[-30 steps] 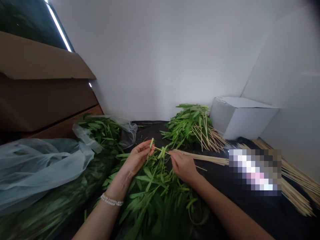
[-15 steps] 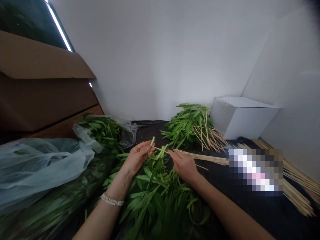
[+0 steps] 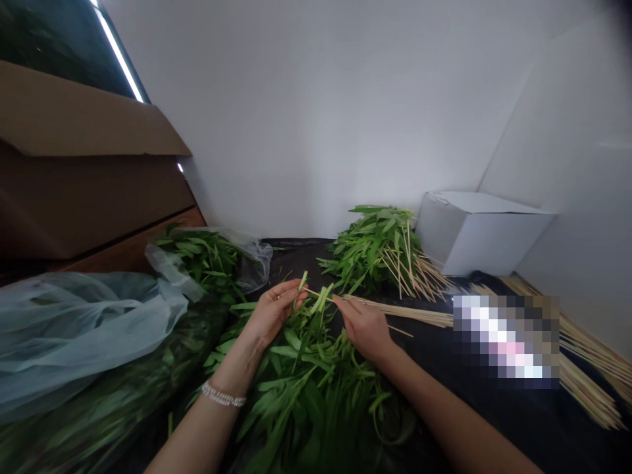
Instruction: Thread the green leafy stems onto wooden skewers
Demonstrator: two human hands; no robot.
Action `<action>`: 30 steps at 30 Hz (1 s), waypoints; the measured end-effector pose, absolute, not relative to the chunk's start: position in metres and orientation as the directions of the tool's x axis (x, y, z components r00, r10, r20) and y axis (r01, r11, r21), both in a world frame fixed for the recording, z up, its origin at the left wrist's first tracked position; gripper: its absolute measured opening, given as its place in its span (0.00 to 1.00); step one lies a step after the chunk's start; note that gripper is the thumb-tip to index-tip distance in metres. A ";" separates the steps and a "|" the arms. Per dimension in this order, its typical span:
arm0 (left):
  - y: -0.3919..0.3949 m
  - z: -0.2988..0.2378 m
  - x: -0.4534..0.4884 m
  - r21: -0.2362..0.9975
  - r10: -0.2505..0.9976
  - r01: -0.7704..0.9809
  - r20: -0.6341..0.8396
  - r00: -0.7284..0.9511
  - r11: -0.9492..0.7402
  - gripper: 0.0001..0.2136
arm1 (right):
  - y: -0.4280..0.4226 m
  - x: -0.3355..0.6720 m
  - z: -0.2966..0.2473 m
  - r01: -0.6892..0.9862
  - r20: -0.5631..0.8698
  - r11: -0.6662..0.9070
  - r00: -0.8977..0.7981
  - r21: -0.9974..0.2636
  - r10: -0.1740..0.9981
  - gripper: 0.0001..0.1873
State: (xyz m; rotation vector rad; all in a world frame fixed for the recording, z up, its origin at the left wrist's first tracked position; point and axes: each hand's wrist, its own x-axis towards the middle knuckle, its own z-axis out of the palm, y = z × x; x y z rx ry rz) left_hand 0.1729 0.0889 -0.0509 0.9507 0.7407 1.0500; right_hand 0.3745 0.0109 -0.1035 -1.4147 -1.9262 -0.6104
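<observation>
My left hand (image 3: pixel 277 306) is closed on a cut green stem (image 3: pixel 303 279), held upright between thumb and fingers. A thin wooden skewer (image 3: pixel 316 294) runs from this stem to my right hand (image 3: pixel 364 324), whose fingers pinch it. The skewer's tip meets the stem; whether it has gone through I cannot tell. Beneath both hands spreads a heap of leafy green stems (image 3: pixel 291 388), with some cut ends pointing up between the hands. Just beyond my right hand lies a bundle of bare skewers (image 3: pixel 415 313).
Leafy greens on skewers (image 3: pixel 370 243) are piled by the wall, beside a white box (image 3: pixel 484 230). More skewers (image 3: pixel 592 395) lie at right, near a blurred-out patch. At left are plastic bags (image 3: pixel 89 329) of greens and a cardboard box (image 3: pixel 89 197). Black sheeting (image 3: pixel 434 388) covers the surface.
Almost nothing differs. Both hands keep their hold on the stem and skewer, and the whole view has shifted very slightly.
</observation>
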 end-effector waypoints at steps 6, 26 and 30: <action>0.089 -0.053 0.173 0.922 0.949 -0.351 -0.048 0.311 0.162 0.13 | 0.011 0.374 -0.105 0.955 0.740 0.296 -0.190 -0.014 0.645 0.20; 0.090 -0.053 0.172 0.927 0.954 -0.347 -0.036 0.296 0.143 0.14 | 0.011 0.374 -0.106 0.957 0.746 0.291 -0.191 -0.003 0.638 0.20; 0.090 -0.055 0.173 0.933 0.957 -0.334 -0.035 0.289 0.135 0.14 | 0.012 0.375 -0.107 0.955 0.750 0.296 -0.199 0.004 0.631 0.21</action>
